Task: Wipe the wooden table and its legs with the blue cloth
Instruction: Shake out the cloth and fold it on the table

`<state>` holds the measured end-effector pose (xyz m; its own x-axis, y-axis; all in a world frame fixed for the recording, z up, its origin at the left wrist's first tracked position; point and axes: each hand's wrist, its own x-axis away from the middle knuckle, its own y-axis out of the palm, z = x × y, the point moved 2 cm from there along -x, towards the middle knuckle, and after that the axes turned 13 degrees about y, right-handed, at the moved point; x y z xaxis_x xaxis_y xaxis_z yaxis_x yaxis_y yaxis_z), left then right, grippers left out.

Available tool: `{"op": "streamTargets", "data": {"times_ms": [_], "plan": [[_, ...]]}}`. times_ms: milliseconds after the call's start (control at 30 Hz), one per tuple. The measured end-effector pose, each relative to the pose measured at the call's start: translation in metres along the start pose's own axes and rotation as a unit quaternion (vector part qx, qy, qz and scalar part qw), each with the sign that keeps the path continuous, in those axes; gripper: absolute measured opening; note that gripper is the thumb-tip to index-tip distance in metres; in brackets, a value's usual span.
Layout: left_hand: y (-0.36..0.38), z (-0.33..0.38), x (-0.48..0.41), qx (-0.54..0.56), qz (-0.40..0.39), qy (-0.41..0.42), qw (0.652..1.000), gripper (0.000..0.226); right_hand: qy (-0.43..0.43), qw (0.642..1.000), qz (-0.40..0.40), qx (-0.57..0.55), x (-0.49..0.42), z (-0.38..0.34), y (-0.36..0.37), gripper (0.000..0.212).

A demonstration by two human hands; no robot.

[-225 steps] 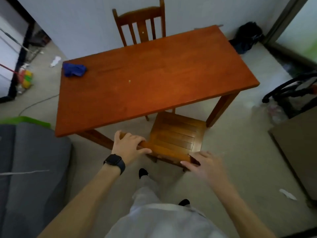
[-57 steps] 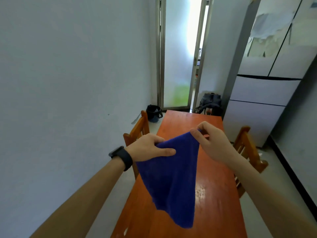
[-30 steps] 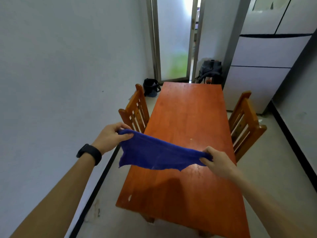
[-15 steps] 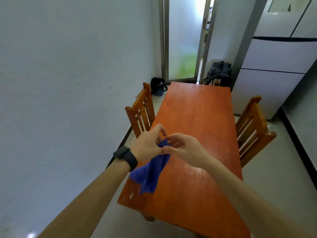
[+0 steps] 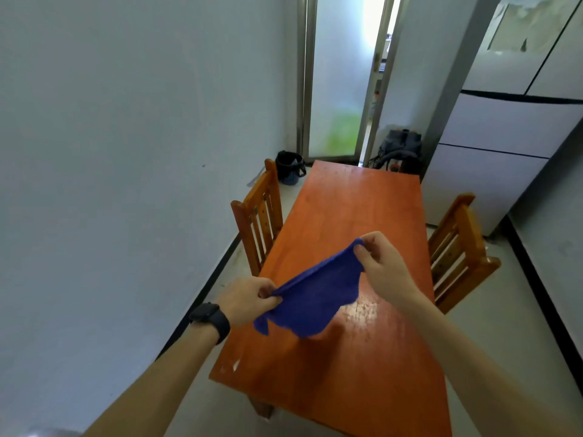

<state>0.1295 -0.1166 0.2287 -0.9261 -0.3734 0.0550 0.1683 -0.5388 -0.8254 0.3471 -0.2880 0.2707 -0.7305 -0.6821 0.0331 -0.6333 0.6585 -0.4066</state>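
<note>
Blue cloth (image 5: 310, 298): where is it?
— In the air above the near half of the wooden table (image 5: 356, 209), strung between my two hands and clear of the top. Its shadow falls on the wood beneath.
— And the grip?
— My left hand (image 5: 249, 299), black watch (image 5: 212, 320) at the wrist, pinches the lower corner in thumb and curled fingers. My right hand (image 5: 383, 266) pinches the upper corner between thumb and forefinger.
— Which way does it run?
— Its long axis slants from my left hand, low and near, up and away to my right. The loose edge sags toward the tabletop. The table runs lengthwise away from me toward the doorway (image 5: 334, 89), left chair (image 5: 258, 216) and right chair (image 5: 460, 244) at its long sides.
</note>
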Motion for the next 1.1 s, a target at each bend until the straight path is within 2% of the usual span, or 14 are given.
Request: {"op": "streamTargets", "data": {"times_ms": [133, 300, 400, 633, 867, 967, 1100], "plan": [[-0.013, -0.004, 0.0, -0.089, 0.023, 0.015, 0.996, 0.02, -0.004, 1.0, 0.024, -0.007, 0.003, 0.011, -0.013, 0.016], [-0.023, -0.012, -0.003, -0.062, 0.097, 0.016, 0.993, 0.015, 0.005, 0.998, 0.052, 0.039, 0.004, 0.031, -0.024, 0.017], [-0.027, -0.015, -0.005, -0.116, 0.105, 0.018, 0.987, 0.017, 0.017, 0.996, 0.06, 0.069, 0.006, 0.042, -0.027, 0.018], [-0.043, -0.013, -0.018, -0.228, 0.146, 0.03, 0.962, 0.023, 0.048, 0.993, 0.092, 0.058, -0.008, 0.052, -0.031, 0.012], [-0.058, -0.016, -0.05, -0.253, 0.16, 0.006, 0.954, 0.023, 0.075, 0.99, 0.103, 0.067, -0.04, 0.04, -0.025, 0.013], [-0.062, -0.015, -0.057, -0.26, 0.194, 0.026, 0.946, 0.022, 0.067, 0.987, 0.13, 0.066, -0.046, 0.037, -0.027, 0.013], [-0.062, -0.013, -0.049, -0.293, 0.219, 0.091, 0.926, 0.018, 0.051, 0.987, 0.139, 0.058, -0.032, 0.038, -0.033, 0.014]]}}
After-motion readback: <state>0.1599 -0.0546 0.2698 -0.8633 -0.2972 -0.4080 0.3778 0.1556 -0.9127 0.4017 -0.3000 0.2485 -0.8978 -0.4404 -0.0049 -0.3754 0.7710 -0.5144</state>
